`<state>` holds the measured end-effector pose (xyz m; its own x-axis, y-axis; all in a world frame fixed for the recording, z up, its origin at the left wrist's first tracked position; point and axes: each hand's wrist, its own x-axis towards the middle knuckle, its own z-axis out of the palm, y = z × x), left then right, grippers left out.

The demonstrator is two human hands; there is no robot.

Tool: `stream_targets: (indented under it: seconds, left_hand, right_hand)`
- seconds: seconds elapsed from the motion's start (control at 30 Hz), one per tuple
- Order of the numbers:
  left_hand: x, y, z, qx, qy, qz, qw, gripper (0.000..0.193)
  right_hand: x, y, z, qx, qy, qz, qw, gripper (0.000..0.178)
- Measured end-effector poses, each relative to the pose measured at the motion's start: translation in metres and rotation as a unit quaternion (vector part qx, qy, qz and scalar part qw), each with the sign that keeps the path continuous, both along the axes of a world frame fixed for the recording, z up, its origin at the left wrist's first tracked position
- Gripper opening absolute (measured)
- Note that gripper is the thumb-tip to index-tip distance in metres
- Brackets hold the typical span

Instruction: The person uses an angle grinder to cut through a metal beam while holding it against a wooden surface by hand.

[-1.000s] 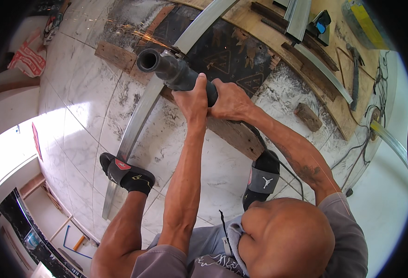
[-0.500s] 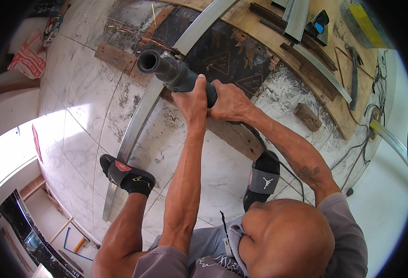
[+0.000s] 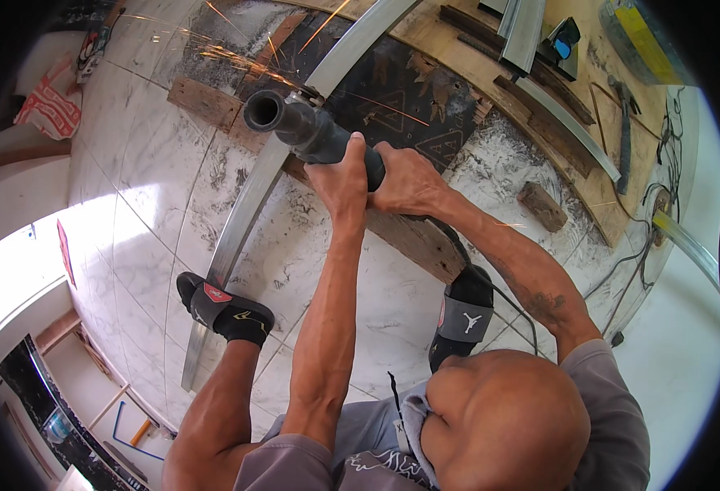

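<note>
My left hand and my right hand lie side by side, both wrapped round the body of a dark angle grinder. Its side handle points up toward me. The grinder's head is at a long silver metal profile, throwing orange sparks to the far left. Most of the disc is hidden behind the tool. Below my hands, a wooden plank runs crosswise under the profile. My left foot, in a black slide sandal, presses on the profile's near end.
A dark printed board lies beyond the profile. To the right, plywood carries metal pieces, sunglasses and pincers. A wood block lies on the dusty tiles. A black cord passes my right sandal.
The spark stream has grown thicker and spreads wider, with stray sparks to the right. The grinder has shifted very slightly, both hands still gripping it.
</note>
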<state>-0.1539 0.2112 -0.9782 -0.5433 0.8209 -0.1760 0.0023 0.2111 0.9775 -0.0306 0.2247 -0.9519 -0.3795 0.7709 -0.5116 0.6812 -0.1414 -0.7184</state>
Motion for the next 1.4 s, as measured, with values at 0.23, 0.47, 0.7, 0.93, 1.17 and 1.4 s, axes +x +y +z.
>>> stream_targets:
  seconds: [0.23,0.47,0.7,0.93,1.17,1.4]
  left_hand:
    - [-0.003,-0.001,-0.004,-0.030,-0.006,-0.033,0.999,0.042]
    - [0.002,0.000,-0.004,0.007,0.002,0.004,1.000,0.031]
    - [0.006,-0.003,0.002,-0.012,-0.004,-0.015,1.000,0.029]
    - [0.002,0.001,0.005,0.006,-0.017,-0.005,1.000,0.030]
    - [-0.001,0.003,0.003,0.001,-0.015,0.004,1.000,0.032]
    - [-0.004,0.000,-0.001,-0.007,-0.009,-0.007,1.000,0.034]
  right_hand:
    - [0.000,-0.001,-0.005,0.006,-0.001,-0.001,1.000,0.074]
    - [0.002,-0.001,-0.004,0.011,-0.002,0.003,1.000,0.074]
    - [0.005,-0.005,-0.005,0.007,0.003,-0.001,1.000,0.074]
    - [0.001,-0.002,0.006,0.019,-0.005,-0.006,1.000,0.072]
    - [-0.003,0.001,0.005,0.027,-0.006,0.000,1.000,0.068]
    - [-0.004,-0.002,0.000,0.020,-0.005,-0.002,1.000,0.071]
